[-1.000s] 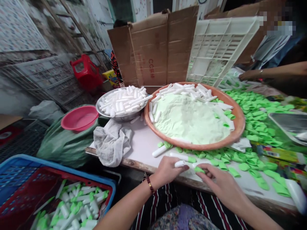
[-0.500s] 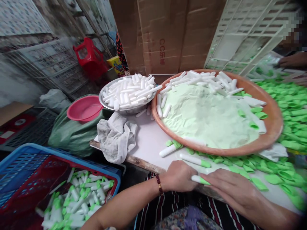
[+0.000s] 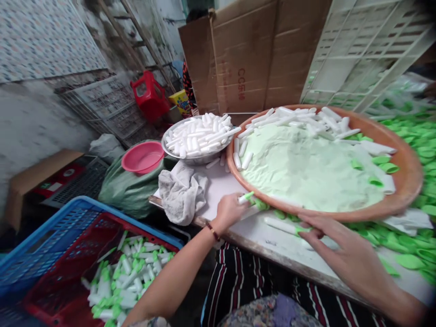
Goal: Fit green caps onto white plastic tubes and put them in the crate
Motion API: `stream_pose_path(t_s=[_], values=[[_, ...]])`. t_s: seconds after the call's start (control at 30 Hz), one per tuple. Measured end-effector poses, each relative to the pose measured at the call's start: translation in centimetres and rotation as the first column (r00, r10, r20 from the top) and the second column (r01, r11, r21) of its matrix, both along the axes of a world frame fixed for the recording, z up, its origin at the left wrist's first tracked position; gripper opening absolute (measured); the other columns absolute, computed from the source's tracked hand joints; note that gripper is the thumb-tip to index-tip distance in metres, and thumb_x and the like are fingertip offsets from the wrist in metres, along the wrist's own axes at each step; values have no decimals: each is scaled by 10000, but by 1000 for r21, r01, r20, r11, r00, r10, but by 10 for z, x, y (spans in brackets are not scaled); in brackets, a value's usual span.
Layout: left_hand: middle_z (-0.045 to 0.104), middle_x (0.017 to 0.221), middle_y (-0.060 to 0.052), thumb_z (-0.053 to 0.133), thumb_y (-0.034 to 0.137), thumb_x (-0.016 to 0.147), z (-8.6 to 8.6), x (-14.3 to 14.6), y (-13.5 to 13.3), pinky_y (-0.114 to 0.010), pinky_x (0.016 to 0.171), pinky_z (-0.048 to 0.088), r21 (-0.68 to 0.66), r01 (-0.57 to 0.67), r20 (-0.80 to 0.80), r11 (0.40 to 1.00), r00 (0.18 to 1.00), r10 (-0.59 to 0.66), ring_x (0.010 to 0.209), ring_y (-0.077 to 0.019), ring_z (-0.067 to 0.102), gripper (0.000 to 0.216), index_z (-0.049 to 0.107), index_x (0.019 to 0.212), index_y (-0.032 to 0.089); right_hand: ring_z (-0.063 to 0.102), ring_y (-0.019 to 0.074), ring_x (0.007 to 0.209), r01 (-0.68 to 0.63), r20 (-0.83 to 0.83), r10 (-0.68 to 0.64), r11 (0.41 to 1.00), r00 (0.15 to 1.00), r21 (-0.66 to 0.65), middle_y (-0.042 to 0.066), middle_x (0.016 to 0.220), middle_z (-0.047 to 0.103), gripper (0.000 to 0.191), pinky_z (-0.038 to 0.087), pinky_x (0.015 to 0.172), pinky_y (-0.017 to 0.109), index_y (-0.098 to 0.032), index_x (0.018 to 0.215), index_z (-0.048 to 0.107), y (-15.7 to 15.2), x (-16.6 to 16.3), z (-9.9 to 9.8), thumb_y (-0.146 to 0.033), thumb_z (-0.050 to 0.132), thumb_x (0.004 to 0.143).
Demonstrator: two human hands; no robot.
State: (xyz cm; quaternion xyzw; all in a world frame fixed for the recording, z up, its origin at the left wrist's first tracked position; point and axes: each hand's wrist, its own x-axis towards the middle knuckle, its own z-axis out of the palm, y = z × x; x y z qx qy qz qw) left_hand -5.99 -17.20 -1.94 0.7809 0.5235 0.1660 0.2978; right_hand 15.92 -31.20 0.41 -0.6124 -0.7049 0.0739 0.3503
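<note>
My left hand (image 3: 231, 210) is closed around a white tube with a green end (image 3: 245, 197), held low over the front part of the table, left of the big orange-brown basin (image 3: 407, 181). Over the table's front right, my right hand (image 3: 344, 254) has its fingers stretched out and thumb apart, holding nothing I can see. Its fingertips are close to the green end of another white tube (image 3: 281, 224) lying on the table; whether they touch it is unclear. Pale green powder (image 3: 299, 168) is heaped in the basin, with white tubes and several green sleeves around it.
A metal bowl (image 3: 200, 159) heaped with white tubes stands left of the basin, behind a crumpled grey cloth (image 3: 182, 190). Lower left, a blue crate (image 3: 85, 204) contains a red basket of green-ended tubes. Green sleeves (image 3: 412, 250) spread on the right. A cardboard box (image 3: 252, 59) stands behind.
My hands have moved apart: the left went up and leftward with the green-ended tube, while the right let go of it and moved toward the basin's front rim. The view has shifted left.
</note>
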Motion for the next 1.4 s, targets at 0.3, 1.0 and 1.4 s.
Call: stream_pose_path(t_s=[0.3,1.0,1.4], values=[[727,898,-50,615,320,835,2,3,-8,-255,726,476,-54,79,155,995,985,-70,799,-195,649,236,705,1001,178,692,212,865,-30,-164,11,993,986,-114,67,975,732,280,568,764,326,-221,1028,700,5,-45,-20,-406,518,922],[584,594,23,685,416,765,4,10,-53,-209,524,345,-223,396,119,890,918,-379,574,-136,515,256,747,821,173,675,200,832,-237,156,250,967,956,-96,68,903,699,227,547,725,313,-200,1028,667,2,-8,14,-288,478,937],[737,746,-50,606,439,850,-4,25,-59,-229,552,373,-54,585,-170,809,793,-584,673,-184,643,278,765,812,214,691,173,851,-307,179,287,947,941,96,60,941,729,266,559,744,263,-211,1156,635,-15,-20,-11,-206,483,938]])
